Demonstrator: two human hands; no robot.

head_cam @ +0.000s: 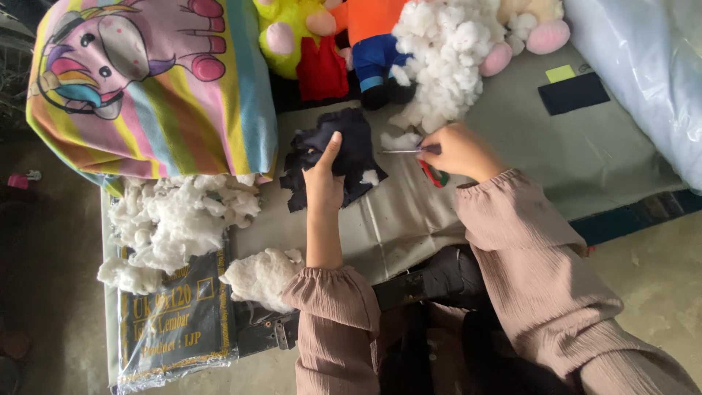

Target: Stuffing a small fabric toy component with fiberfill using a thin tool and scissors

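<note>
Left hand flat, fingers extended, pinning dark fabric piece; right hand fingers closed on scissors. Risk: blade nicking thumb beside fabric.

Soft, even daylight filled the scene, brightest at the upper right, where the pale sheet looked washed out. The left edge and the floor lay dim. Shadows were faint, focus fairly sharp, with slight stretching at the corners.
</note>
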